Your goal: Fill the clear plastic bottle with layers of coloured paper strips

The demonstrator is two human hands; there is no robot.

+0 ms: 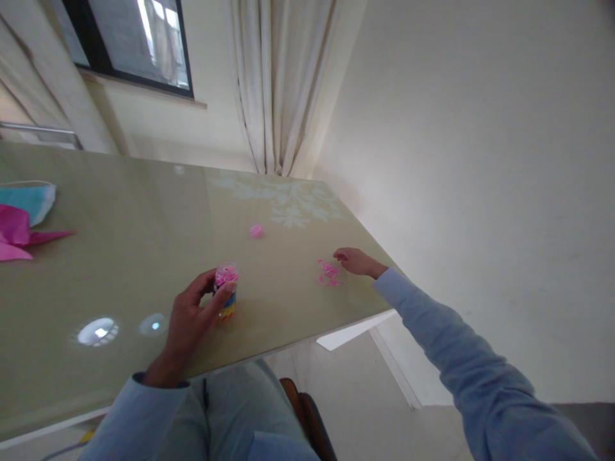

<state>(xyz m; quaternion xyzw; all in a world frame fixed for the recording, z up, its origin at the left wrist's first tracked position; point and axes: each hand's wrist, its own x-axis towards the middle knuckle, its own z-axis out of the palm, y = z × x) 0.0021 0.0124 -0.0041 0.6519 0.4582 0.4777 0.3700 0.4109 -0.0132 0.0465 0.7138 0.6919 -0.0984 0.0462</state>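
A small clear jar [227, 275] stands upright on the table, filled in layers of colour with tiny pieces, pink at the top and blue, yellow and red lower down. My left hand [195, 310] is closed around its left side, thumb across the front. Further right, a loose scatter of small pink pieces [330, 272] lies on the tabletop. Just over its far right edge is my right hand [355, 259], fingers curled and pinched together. Whatever may be between those fingertips is too small to see. A round pink cap [256, 231] rests beyond the jar.
The glossy table [144, 256] ends at a near edge above my lap and meets the white wall [471, 192] on the right. A blue face mask [31, 202] and a pink pointed folded piece [19, 234] lie at the far left. Curtains [278, 83] hang behind.
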